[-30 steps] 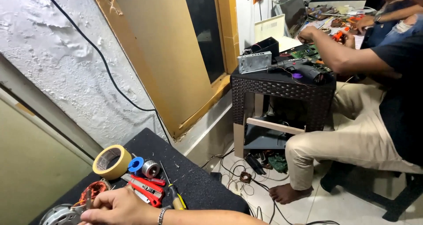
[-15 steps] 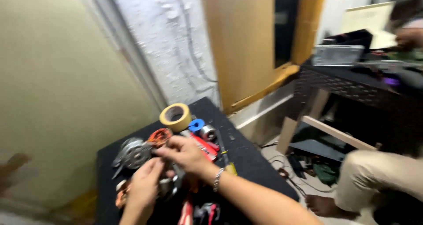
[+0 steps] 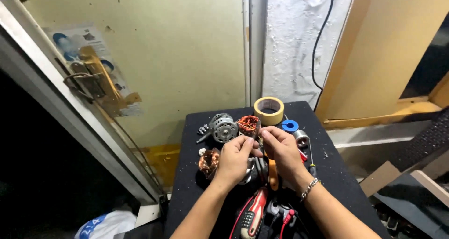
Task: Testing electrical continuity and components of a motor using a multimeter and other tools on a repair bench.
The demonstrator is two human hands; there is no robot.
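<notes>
My left hand (image 3: 235, 157) and my right hand (image 3: 281, 149) meet fingertip to fingertip above a small black table (image 3: 327, 173). Both pinch a small dark part (image 3: 259, 146) that is too small to identify. Just behind the fingers lies a stator with copper windings (image 3: 248, 124), and a grey metal motor (image 3: 223, 128) sits to its left. A second copper coil (image 3: 208, 161) lies by my left wrist. An orange-handled tool (image 3: 272, 174) lies under my right hand.
A masking tape roll (image 3: 269, 110), a small blue roll (image 3: 290, 125), a silver cylinder (image 3: 301, 138) and a screwdriver (image 3: 311, 162) lie at the table's back right. A red and black meter (image 3: 252, 215) with leads lies near the front edge. A wall and a door frame (image 3: 93, 126) stand close behind.
The view swung left, away from a seated person at a wicker table, and settled on the black table. My two hands came together over the motor parts.
</notes>
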